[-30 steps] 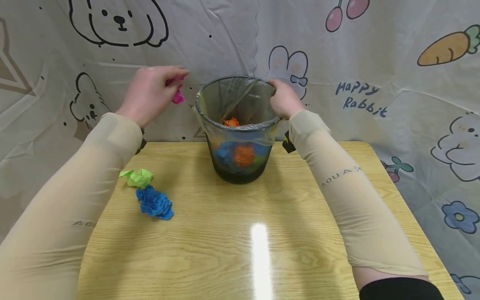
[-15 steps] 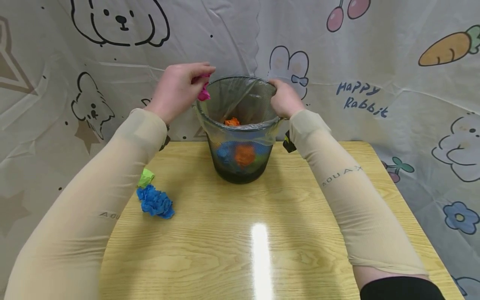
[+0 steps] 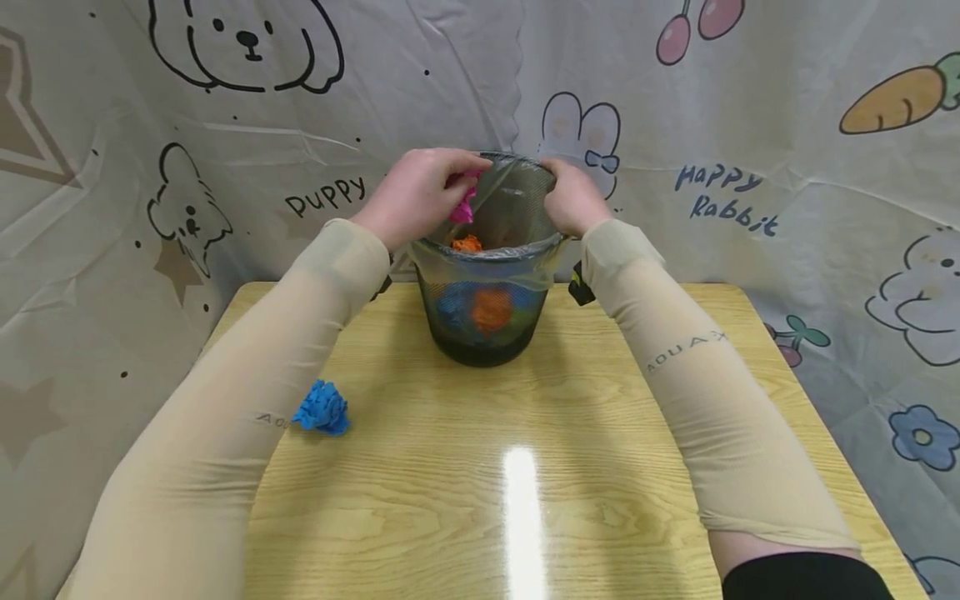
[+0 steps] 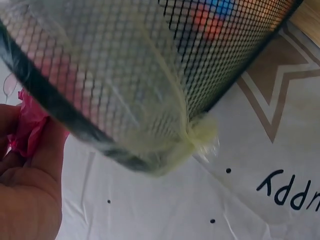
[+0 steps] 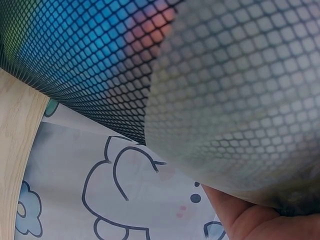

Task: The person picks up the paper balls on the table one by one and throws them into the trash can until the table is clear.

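Observation:
My left hand (image 3: 423, 192) pinches a crumpled pink paper ball (image 3: 463, 207) over the mouth of a black mesh wastebasket (image 3: 480, 337). In the left wrist view, the pink paper (image 4: 31, 127) shows between thumb and fingers beside the basket rim (image 4: 95, 137). My right hand (image 3: 573, 198) grips the basket's right rim, over a clear yellowish bag liner (image 3: 525, 268). Inside lies an orange paper ball (image 3: 467, 243), and blue, orange and green colours show through the mesh. The right wrist view catches part of the right hand (image 5: 260, 220) at the lined rim.
A crumpled blue paper ball (image 3: 322, 408) lies on the wooden table (image 3: 420, 483), partly behind my left forearm. Behind the table hangs a pale cloth (image 3: 465, 75) printed with cartoon animals. The basket stands near the table's back edge.
My left hand has moved right with the pink paper ball, from left of the basket to over its mouth. My left forearm now hides the green paper ball. The right hand stays put.

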`<state>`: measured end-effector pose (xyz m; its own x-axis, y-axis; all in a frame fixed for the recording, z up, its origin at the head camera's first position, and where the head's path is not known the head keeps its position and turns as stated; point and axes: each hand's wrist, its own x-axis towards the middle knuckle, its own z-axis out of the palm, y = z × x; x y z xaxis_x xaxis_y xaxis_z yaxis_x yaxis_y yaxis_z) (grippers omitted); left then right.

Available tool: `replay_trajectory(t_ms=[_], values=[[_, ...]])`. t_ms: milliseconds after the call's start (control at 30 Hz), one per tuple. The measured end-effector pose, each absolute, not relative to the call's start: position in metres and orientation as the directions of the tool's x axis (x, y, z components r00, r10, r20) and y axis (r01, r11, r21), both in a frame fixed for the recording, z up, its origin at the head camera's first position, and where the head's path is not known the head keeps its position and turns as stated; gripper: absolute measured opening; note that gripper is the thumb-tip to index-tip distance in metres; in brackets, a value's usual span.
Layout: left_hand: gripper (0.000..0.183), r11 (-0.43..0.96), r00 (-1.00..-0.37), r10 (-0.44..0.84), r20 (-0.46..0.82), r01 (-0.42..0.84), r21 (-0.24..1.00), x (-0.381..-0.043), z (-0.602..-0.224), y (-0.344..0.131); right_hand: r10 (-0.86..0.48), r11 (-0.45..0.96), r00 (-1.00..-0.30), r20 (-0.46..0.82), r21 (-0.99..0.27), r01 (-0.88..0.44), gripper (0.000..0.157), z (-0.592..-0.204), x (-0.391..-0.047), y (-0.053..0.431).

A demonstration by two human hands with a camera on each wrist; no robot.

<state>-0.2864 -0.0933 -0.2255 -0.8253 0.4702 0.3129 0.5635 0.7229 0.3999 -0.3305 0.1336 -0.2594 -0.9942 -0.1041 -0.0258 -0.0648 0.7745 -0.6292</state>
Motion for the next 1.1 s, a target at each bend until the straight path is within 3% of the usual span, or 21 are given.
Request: replay_trajectory(t_ms=[500, 867, 1100], values=[[0.032, 0.693, -0.767, 0.599, 0.230, 0.641, 0.331, -0.289, -0.238, -0.085, -0.102, 0.777, -0.995, -0.012, -0.625, -0.072, 0.067, -0.259, -0.331, 0.134], [0.037, 0.691, -0.759, 0.616, 0.210, 0.649, 0.318, -0.288, -0.238, -0.083, -0.106, 0.770, -0.994, 0.010, -0.632, -0.088, 0.068, -0.261, -0.332, 0.135], [0.052, 0.729, -0.789, 0.595, 0.153, 0.610, 0.310, -0.286, -0.237, -0.085, -0.109, 0.772, -0.994, 0.016, -0.628, -0.095, 0.068, -0.262, -0.332, 0.135]])
